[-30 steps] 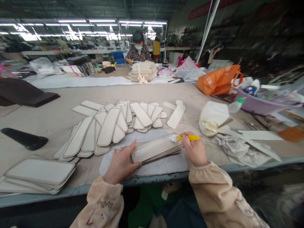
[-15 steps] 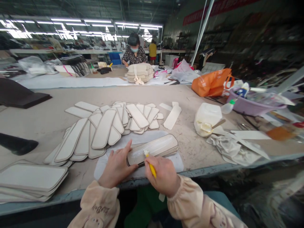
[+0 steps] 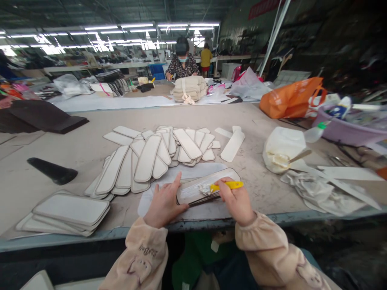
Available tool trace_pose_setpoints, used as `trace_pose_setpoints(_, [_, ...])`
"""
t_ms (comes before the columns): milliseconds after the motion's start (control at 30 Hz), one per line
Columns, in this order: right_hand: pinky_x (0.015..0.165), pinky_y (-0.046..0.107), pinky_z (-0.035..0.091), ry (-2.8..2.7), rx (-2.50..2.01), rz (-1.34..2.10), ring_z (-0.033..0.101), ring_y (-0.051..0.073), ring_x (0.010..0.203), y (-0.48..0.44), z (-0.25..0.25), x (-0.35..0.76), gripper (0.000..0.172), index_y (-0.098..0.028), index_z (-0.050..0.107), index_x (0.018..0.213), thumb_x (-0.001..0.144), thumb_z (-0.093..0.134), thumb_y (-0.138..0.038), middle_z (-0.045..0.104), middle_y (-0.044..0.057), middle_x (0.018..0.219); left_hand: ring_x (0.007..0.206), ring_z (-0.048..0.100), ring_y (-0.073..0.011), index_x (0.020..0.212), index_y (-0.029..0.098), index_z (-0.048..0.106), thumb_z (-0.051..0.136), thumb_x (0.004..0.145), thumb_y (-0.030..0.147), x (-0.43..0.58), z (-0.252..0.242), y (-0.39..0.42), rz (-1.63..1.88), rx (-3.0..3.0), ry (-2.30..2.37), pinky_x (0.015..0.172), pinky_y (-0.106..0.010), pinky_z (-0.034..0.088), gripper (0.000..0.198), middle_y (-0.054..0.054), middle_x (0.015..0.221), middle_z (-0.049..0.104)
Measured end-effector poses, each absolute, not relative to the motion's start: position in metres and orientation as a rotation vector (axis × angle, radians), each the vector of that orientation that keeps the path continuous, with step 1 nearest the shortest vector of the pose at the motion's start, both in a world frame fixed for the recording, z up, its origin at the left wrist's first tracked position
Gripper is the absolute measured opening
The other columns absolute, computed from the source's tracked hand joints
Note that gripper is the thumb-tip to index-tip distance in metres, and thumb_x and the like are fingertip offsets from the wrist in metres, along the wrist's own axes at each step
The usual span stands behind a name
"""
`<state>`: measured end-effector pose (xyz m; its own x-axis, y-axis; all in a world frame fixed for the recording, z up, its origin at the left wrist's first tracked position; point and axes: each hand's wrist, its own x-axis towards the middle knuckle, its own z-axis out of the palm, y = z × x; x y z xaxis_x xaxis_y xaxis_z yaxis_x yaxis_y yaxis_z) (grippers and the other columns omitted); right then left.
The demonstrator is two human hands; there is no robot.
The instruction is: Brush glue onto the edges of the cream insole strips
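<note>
In the head view, the right hand (image 3: 238,201) grips a yellow-handled brush (image 3: 232,185) loaded with white paste (image 3: 204,189), its tip now near the middle of a long, round-cornered off-white panel (image 3: 215,177) after working the right end a second ago, suggesting the paste is being spread lengthwise. The left hand (image 3: 163,203), thumb and fingers wide apart, braces the panel's left end. Beyond it lies a heap of similar pale panels (image 3: 148,159). The right hand partly hides the stack beneath (image 3: 204,199); the panel's material is unclear.
</note>
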<state>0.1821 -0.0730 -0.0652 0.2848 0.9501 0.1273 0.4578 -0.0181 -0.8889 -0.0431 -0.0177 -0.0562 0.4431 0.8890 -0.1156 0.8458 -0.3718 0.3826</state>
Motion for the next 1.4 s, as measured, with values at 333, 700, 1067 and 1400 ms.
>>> trace_pose_setpoints(333, [0.068,0.03,0.04,-1.208,-1.969,0.255,0.063,0.021,0.073,-0.078,-0.059,0.26,0.033,-0.02,0.065,0.086,0.089,0.038,-0.039,0.067,0.005,0.072,0.127,0.047,-0.0343,0.152,0.02,0.01,0.062,0.074,0.042,-0.04,-0.057,-0.014,0.057,2.327,1.501,0.109,-0.057,0.018,0.096,-0.011,0.134,0.059])
trace_pose_setpoints(700, [0.057,0.025,0.041,-1.221,-1.357,0.943,0.051,0.012,0.048,-0.078,-0.075,0.156,0.026,-0.022,0.058,0.082,0.093,0.042,-0.039,0.049,-0.006,0.048,0.128,0.048,-0.032,0.153,0.021,0.013,0.067,0.07,0.043,-0.039,-0.057,-0.014,0.044,2.321,1.543,0.112,-0.053,0.019,0.101,-0.009,0.132,0.061])
trace_pose_setpoints(1067, [0.038,0.021,0.026,-0.486,-1.016,0.842,0.034,0.008,0.037,-0.065,-0.053,0.247,0.028,-0.016,0.06,0.079,0.082,0.055,-0.044,0.042,-0.008,0.043,0.118,0.06,-0.0305,0.148,0.02,0.034,0.054,0.078,0.06,-0.048,-0.021,-0.001,0.035,2.288,1.533,0.096,-0.042,0.047,0.083,-0.011,0.132,0.061])
trace_pose_setpoints(1400, [0.038,0.019,0.025,-0.25,-0.823,0.532,0.034,0.007,0.039,-0.091,-0.026,0.319,0.017,-0.016,0.061,0.08,0.08,0.057,-0.033,0.043,-0.007,0.043,0.109,0.063,-0.0201,0.115,0.021,0.069,0.047,0.091,0.035,0.136,0.012,0.1,-0.357,2.94,0.987,0.096,-0.028,0.044,0.035,-0.005,0.117,0.069])
